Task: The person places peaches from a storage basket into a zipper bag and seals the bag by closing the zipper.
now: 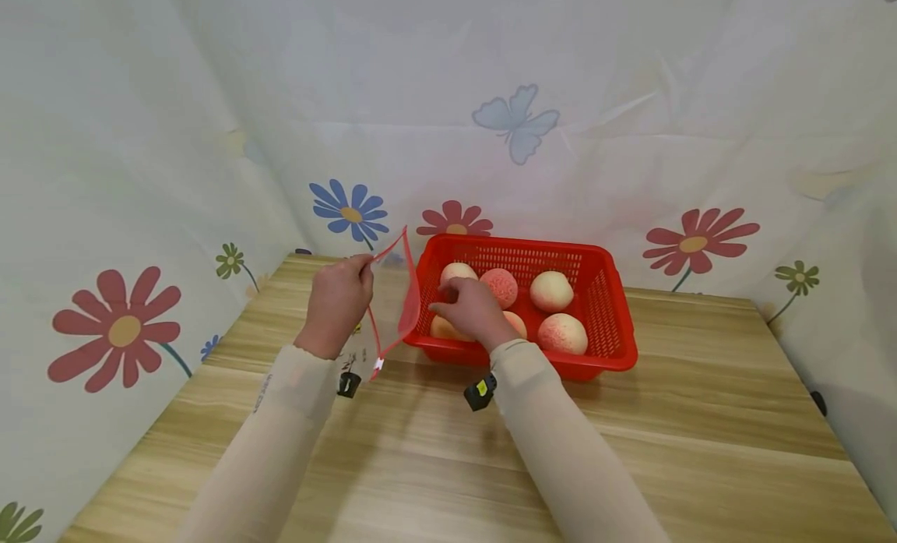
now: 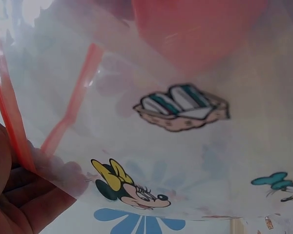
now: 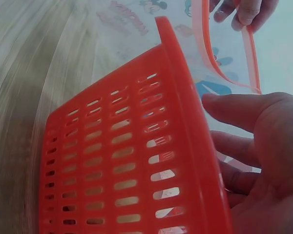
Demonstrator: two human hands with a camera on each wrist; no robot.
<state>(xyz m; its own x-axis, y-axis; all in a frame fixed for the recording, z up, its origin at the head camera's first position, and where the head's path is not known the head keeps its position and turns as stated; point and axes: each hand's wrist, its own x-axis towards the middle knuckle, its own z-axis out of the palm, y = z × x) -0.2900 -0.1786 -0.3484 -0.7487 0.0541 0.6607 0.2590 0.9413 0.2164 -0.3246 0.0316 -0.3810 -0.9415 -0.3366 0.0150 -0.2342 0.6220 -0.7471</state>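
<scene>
- No readable words or numbers in any view.
- Clear zip bag point(image 2: 185, 146) carries printed cartoon art only: a mouse head with a yellow bow, lower centre of the left wrist view; same kind of print in the upper middle of the right wrist view, with a blurred red scrawl beside it that can't be read.
- Left sleeve point(image 1: 262, 395) has a small dark line of print near the cuff, too small to read.
</scene>
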